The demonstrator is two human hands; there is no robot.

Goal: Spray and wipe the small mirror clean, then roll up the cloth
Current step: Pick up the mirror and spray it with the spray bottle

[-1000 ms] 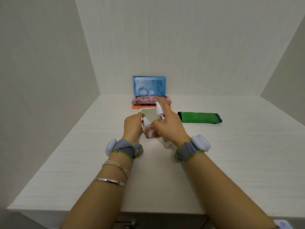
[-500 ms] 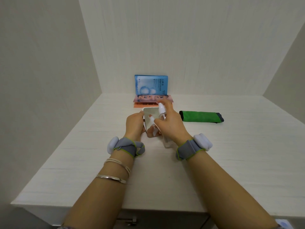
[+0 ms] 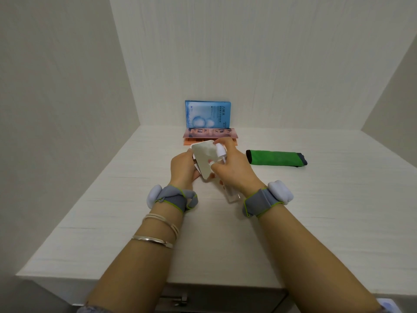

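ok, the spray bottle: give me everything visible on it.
The spray bottle is small, with a clear, plastic-looking body and a white pump nozzle on top. The right hand grips it around the middle, index finger over the nozzle, which points toward the small mirror held by the left hand. It is tilted, with its base sticking out below the hand, toward the wrist. The liquid level cannot be read.

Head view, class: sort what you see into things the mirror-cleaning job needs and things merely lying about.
Needed for the job:
small mirror, held in the left hand
spray bottle, held in the right hand
green cloth, folded on the counter

Lying about:
blue packet, leaning on the back wall
pink packets, lying flat below it
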